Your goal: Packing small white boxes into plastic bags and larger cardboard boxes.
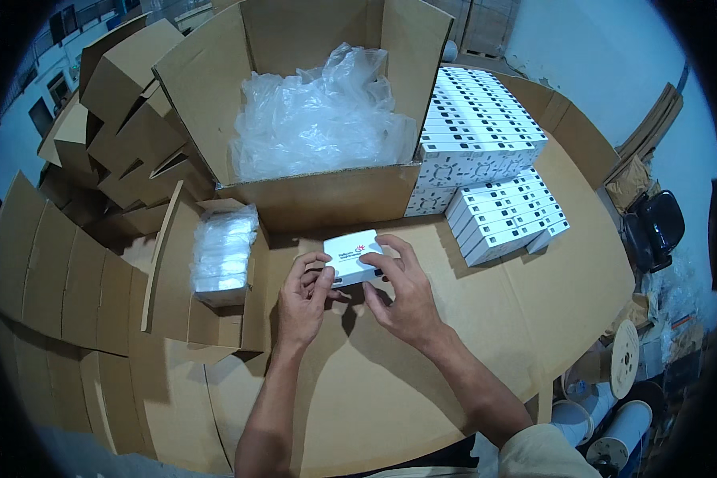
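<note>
Small white box: held above the cardboard-covered counter, just in front of the large open carton; it has a red mark on its top face.
Left hand: its grip is closed on the small white box's left end, thumb and fingertips pinching the near edge.
Right hand: its grip is clamped on the right end of the same box, fingers curled over the top and thumb underneath.
Large open carton: flaps up, lined with crumpled clear plastic.
Stacked white boxes: neat rows right of the carton, touching its side, with a lower stack in front.
Wrapped bundle: white boxes in clear film, standing in a small open carton left of the hands.
Flat cartons: folded brown cardboard leaning in rows at far left.
Spools: pale reels beyond the counter's right edge.
</note>
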The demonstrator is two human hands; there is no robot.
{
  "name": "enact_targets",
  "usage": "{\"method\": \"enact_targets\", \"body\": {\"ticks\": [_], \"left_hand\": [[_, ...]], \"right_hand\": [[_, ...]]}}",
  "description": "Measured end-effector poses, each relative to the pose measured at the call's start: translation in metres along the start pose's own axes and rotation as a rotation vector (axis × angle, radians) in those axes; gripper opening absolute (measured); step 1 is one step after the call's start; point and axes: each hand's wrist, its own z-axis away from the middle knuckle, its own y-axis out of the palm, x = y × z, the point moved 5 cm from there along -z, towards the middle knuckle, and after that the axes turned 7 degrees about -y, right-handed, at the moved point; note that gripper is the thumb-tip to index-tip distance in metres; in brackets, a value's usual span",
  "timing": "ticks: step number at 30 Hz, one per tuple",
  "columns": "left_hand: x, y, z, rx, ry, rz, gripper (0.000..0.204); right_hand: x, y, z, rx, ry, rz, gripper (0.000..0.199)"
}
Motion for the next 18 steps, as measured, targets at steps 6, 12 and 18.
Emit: {"method": "enact_targets", "body": {"ticks": [6, 12, 18], "left_hand": [[-0.005, 0.004, -0.008, -0.011, 0.123, 0.018, 0.036], [0.0, -0.002, -0.011, -0.081, 0.161, -0.317, 0.046], [0.002, -0.002, -0.008, -0.145, 0.19, -0.491, 0.037]], "right_hand": [[-0.051, 0.02, 0.008, -0.137, 0.219, -0.454, 0.027], [-0.073, 0.024, 0.01, -0.178, 0.29, -0.499, 0.034], [-0.075, 0.023, 0.01, -0.071, 0.286, -0.336, 0.041]]}}
